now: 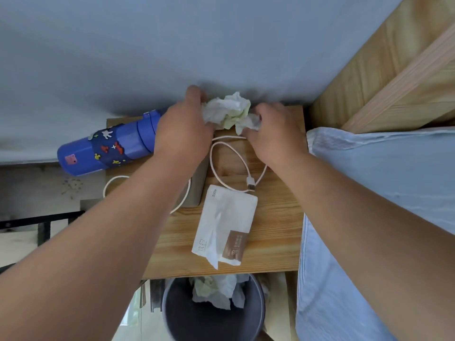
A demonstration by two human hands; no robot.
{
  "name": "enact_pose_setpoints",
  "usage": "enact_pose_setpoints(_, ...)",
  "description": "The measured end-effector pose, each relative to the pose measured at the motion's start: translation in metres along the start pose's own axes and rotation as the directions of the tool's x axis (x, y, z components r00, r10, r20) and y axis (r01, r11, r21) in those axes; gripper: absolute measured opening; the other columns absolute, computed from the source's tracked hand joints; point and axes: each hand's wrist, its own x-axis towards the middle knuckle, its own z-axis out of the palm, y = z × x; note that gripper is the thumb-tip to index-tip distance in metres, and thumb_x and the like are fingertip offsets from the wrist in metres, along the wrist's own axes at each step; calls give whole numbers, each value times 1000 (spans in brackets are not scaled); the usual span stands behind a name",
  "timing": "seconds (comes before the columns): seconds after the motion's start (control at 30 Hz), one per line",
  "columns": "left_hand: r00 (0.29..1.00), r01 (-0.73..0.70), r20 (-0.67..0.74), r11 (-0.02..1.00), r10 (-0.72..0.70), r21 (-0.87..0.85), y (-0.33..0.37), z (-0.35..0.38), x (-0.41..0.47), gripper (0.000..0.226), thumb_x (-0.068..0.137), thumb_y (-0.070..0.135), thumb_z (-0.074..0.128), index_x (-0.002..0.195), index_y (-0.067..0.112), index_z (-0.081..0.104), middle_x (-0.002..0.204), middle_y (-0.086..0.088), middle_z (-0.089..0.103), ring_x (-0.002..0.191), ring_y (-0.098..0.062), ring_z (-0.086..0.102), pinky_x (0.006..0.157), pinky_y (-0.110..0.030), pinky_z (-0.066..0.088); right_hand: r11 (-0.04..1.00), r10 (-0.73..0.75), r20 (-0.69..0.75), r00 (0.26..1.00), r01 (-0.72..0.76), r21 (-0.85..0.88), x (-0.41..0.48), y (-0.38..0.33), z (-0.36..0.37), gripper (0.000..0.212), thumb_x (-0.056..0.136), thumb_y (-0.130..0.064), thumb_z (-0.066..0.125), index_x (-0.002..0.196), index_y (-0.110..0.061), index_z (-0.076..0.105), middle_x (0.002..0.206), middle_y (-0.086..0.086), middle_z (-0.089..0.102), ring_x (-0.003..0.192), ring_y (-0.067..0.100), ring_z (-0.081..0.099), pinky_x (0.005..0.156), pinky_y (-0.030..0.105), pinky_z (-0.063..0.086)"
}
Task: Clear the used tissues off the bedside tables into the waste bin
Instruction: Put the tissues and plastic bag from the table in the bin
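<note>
A bunch of crumpled white used tissues [230, 112] sits at the far edge of the wooden bedside table [275, 232], against the grey wall. My left hand [183, 129] grips the bunch from the left. My right hand [275, 134] grips it from the right, fingers curled into the paper. Below the table's near edge stands a dark round waste bin [256, 313] with crumpled tissues [216, 290] lying inside it.
A blue bottle with stickers [108, 146] lies on its side at the table's left. A white cable [236, 163] loops across the middle, by a grey box [199, 185]. A white tissue pack [226, 227] lies nearer me. A blue-sheeted bed [384, 173] borders the right.
</note>
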Motion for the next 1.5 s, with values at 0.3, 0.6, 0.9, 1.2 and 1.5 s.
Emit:
enact_pose_setpoints(0.3, 987, 116, -65, 931, -147, -346, -10, -34, -56, 18, 96, 38, 75, 111, 31, 68, 83, 19, 69, 76, 4, 65, 57, -7, 42, 991, 103, -58, 993, -97, 93, -39, -12, -40, 17, 100, -15, 61, 106, -4, 72, 104, 11, 72, 94, 27, 66, 72, 30, 43)
enact_pose_setpoints(0.6, 948, 259, 2, 769, -317, -585, -22, -59, -154, 11, 99, 43, 70, 88, 42, 71, 87, 15, 76, 75, -8, 71, 66, -31, 61, 942, 78, -192, 978, -10, 335, -123, -31, -59, 7, 95, -25, 66, 89, -27, 63, 69, -16, 57, 66, -1, 59, 53, 9, 39)
enact_pose_setpoints(0.9, 845, 474, 218, 498, -487, -726, -54, -38, -274, 15, 100, 34, 72, 87, 31, 78, 80, 2, 80, 62, -12, 69, 61, -28, 59, 856, 139, -82, 987, -79, 511, -253, -28, -25, 13, 89, -33, 63, 81, -23, 62, 65, -1, 58, 55, 14, 49, 51, 33, 43)
enact_pose_setpoints(1.2, 785, 590, 473, 715, -400, -375, -112, 48, -361, 36, 98, 35, 68, 67, 24, 52, 58, 7, 52, 52, -2, 47, 51, -23, 36, 931, 209, 229, 951, -266, 251, -350, -16, 60, 10, 94, -38, 53, 88, -31, 59, 73, -16, 57, 71, 5, 59, 56, 13, 38)
enact_pose_setpoints(1.5, 464, 772, 771, 626, -436, -111, -158, 105, -373, 48, 98, 36, 71, 143, 27, 60, 124, 8, 71, 93, -15, 70, 52, -26, 59, 915, 361, 488, 795, -402, -22, -359, 20, 141, 49, 95, -56, 53, 132, -25, 63, 122, -7, 70, 105, 18, 69, 87, 37, 57)
